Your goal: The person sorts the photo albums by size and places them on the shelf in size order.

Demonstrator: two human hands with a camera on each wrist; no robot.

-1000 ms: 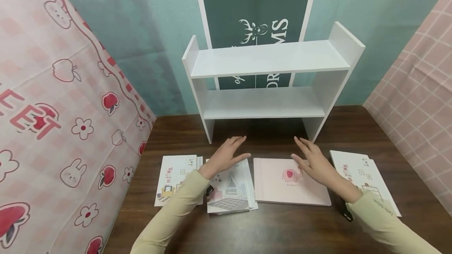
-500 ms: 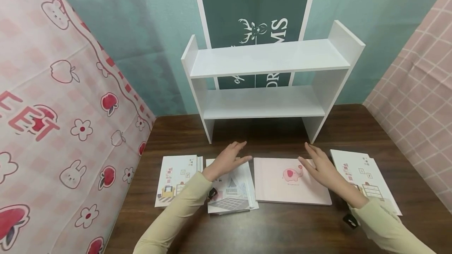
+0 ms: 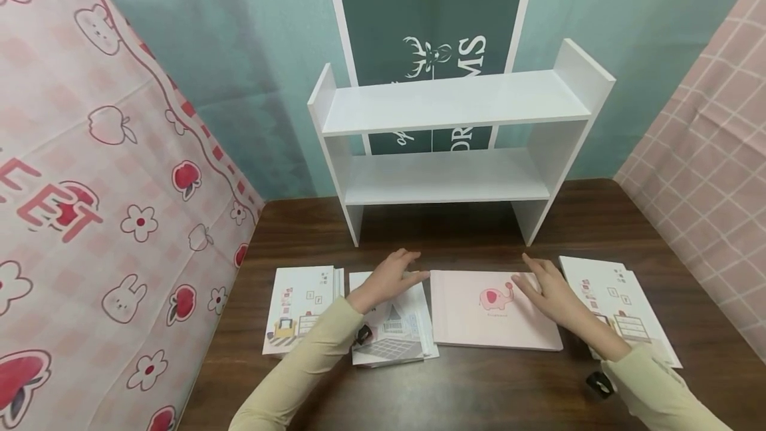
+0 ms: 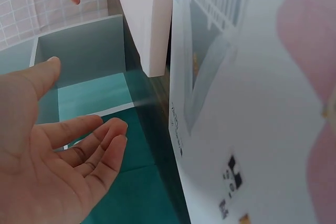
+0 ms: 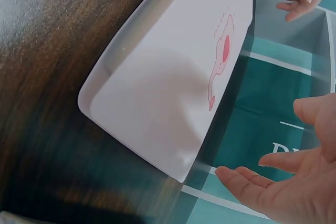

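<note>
My left hand (image 3: 385, 280) hovers over the grey-and-white booklets (image 3: 391, 334), fingers loosely bent and holding nothing; the left wrist view shows the same hand (image 4: 68, 156) beside a booklet (image 4: 236, 103). Over the right end of the pink elephant book (image 3: 461, 311) is my right hand (image 3: 553, 291), thumb and fingers apart. In the right wrist view this hand (image 5: 294, 171) is clear of the pink book (image 5: 152, 87). White booklets lie at the far left (image 3: 293, 304) and far right (image 3: 616, 298).
A white two-tier shelf (image 3: 449, 178) stands at the back of the dark wooden table (image 3: 455, 391), behind the row of books. Patterned pink cloth (image 3: 143, 251) hangs at the left, pink checked cloth (image 3: 706, 165) at the right and a green curtain (image 3: 257, 72) behind.
My right hand has moved to the right and nearer to me, uncovering more of the elephant picture. My left hand has shifted slightly nearer and rightward. The books have stayed in place.
</note>
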